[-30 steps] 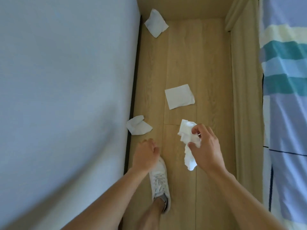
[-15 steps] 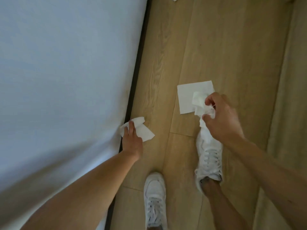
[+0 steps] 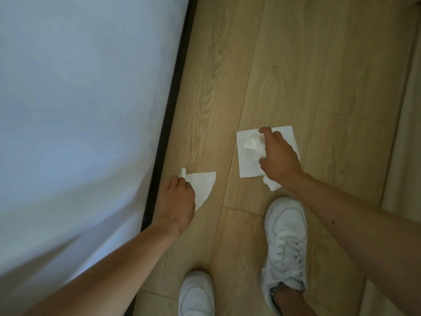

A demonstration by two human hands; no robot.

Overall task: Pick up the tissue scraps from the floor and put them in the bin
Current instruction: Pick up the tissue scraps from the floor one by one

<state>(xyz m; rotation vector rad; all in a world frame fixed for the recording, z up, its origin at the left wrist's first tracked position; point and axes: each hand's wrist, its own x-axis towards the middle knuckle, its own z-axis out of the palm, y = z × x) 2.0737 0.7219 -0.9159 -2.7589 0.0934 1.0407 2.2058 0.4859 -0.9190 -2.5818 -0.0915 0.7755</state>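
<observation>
Our left hand (image 3: 176, 202) is curled down over a folded white tissue (image 3: 201, 187) that lies on the wooden floor (image 3: 296, 71). The fingers are closed on the tissue's near left corner, and a small rolled bit of it pokes up beyond the knuckles. The rest of the sheet spreads out flat to the right of the hand, its far edge curved. This tissue sits right beside the dark base strip (image 3: 168, 124) that runs along the floor's left edge, under a pale sheet-covered mattress (image 3: 75, 106).

Our right hand (image 3: 279, 157) is clenched around a crumpled tissue wad (image 3: 254, 143). Part of the wad bulges out past the fingertips, and a ragged tail of it hangs out below the heel of the hand. The hand hovers over, or rests on, a flat square tissue (image 3: 247, 160) lying on the floor; we cannot tell whether the fingers touch it. The square's right portion is hidden under the hand.

The two hands are well apart, with bare floorboards between them.

Nearer to us, two white sneakers stand on the boards: the right sneaker (image 3: 284, 242) just below the right hand, the left sneaker (image 3: 196, 293) at the bottom edge of the view.
</observation>
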